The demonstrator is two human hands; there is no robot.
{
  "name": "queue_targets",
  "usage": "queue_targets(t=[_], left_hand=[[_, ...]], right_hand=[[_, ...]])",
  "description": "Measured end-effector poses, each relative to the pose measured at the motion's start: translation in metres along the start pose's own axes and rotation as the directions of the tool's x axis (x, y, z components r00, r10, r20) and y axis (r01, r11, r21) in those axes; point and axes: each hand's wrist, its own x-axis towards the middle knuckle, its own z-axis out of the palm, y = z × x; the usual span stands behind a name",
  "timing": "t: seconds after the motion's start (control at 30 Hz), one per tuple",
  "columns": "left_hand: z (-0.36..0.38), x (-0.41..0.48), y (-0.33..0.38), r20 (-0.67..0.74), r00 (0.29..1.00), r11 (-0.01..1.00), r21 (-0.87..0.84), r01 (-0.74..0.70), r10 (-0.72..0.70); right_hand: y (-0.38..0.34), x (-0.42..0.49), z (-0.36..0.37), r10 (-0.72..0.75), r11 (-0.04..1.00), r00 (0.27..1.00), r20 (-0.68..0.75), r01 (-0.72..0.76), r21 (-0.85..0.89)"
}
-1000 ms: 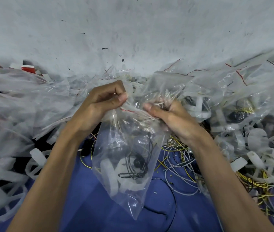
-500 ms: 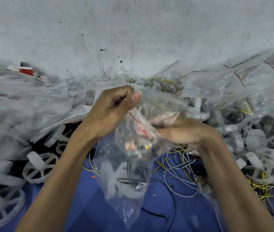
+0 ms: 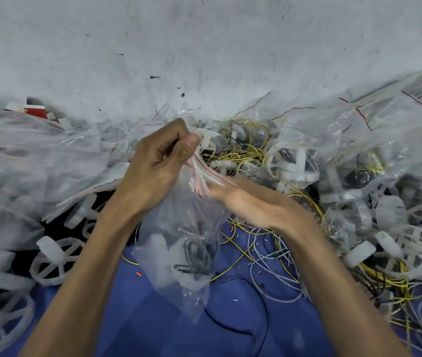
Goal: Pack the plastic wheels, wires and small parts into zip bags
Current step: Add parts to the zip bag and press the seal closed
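A blue surface (image 3: 132,328) is strewn with plastic wheels (image 3: 48,251) and wires (image 3: 279,256). At frame centre a clear zip bag (image 3: 176,228), holding black wire (image 3: 199,256), is pinched at its top by the left hand (image 3: 158,163). Its red strip (image 3: 215,174) is touched by the blurred right hand (image 3: 253,204); grip cannot be told.

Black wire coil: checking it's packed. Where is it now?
Head view, centre: the black wire coil lies low inside the clear zip bag the left hand grips, over the blue mat.
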Motion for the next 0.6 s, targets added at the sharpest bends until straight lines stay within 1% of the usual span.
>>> queue_targets(t=[0.03, 0.07, 0.1, 0.17, 0.2, 0.23, 0.27, 0.3, 0.33, 0.37, 0.4, 0.43, 0.5, 0.53, 0.6], left_hand=[[0.0, 0.0, 0.0, -0.006, 1.0, 1.0, 0.018, -0.015, 0.015], [0.0, 0.001, 0.0, -0.009, 0.999, 0.999, 0.029, -0.034, 0.034], [-0.001, 0.002, 0.002, -0.013, 0.998, 0.998, 0.041, -0.054, 0.054], [-0.002, 0.002, 0.006, -0.017, 0.994, 0.992, 0.07, -0.103, 0.104], [-0.003, 0.003, 0.007, -0.009, 0.991, 0.987, 0.095, -0.129, 0.13], [-0.004, 0.003, 0.008, 0.013, 0.989, 0.98, 0.126, -0.151, 0.15], [-0.005, 0.004, 0.008, 0.053, 0.986, 0.973, 0.167, -0.162, 0.155], [-0.005, 0.004, 0.008, 0.106, 0.985, 0.963, 0.221, -0.154, 0.133], [-0.005, 0.003, 0.007, 0.163, 0.984, 0.945, 0.302, -0.122, 0.075], [-0.003, 0.002, 0.006, 0.206, 0.978, 0.908, 0.411, -0.085, -0.001], [0.0, 0.001, 0.006, 0.21, 0.975, 0.849, 0.525, -0.055, -0.066], [0.003, -0.001, 0.006, 0.186, 0.976, 0.786, 0.618, -0.028, -0.111], [0.009, -0.001, 0.008, 0.133, 0.98, 0.702, 0.713, 0.011, -0.15], [0.011, -0.001, 0.01, 0.128, 0.978, 0.685, 0.728, 0.02, -0.164], [0.013, 0.0, 0.01, 0.098, 0.971, 0.692, 0.717, 0.082, -0.216]], right_hand=[[0.0, 0.001, -0.001, -0.032, 0.999, 0.995, -0.095, 0.032, 0.001], [0.001, 0.003, -0.003, -0.059, 0.997, 0.982, -0.177, 0.067, 0.039], [0.0, 0.003, -0.003, -0.087, 0.986, 0.971, -0.223, 0.116, 0.118], [-0.004, 0.003, -0.004, -0.156, 0.933, 0.956, -0.249, 0.225, 0.28], [-0.005, 0.003, -0.003, -0.167, 0.93, 0.952, -0.256, 0.238, 0.281], [-0.006, 0.004, -0.001, -0.148, 0.96, 0.952, -0.268, 0.203, 0.193], [-0.004, 0.006, 0.0, -0.122, 0.99, 0.955, -0.271, 0.136, 0.034], [-0.002, 0.007, 0.002, -0.089, 0.987, 0.962, -0.258, 0.051, -0.153], [0.001, 0.01, 0.004, -0.046, 0.948, 0.969, -0.242, -0.033, -0.315], [0.003, 0.012, 0.007, 0.0, 0.899, 0.973, -0.231, -0.102, -0.427], [0.005, 0.013, 0.009, 0.037, 0.857, 0.97, -0.24, -0.155, -0.492], [0.007, 0.014, 0.011, 0.056, 0.83, 0.961, -0.272, -0.196, -0.522], [0.01, 0.015, 0.009, 0.042, 0.82, 0.934, -0.354, -0.234, -0.522], [0.012, 0.016, 0.007, 0.028, 0.816, 0.927, -0.373, -0.237, -0.527], [0.013, 0.02, 0.005, 0.04, 0.798, 0.943, -0.33, -0.229, -0.557]])
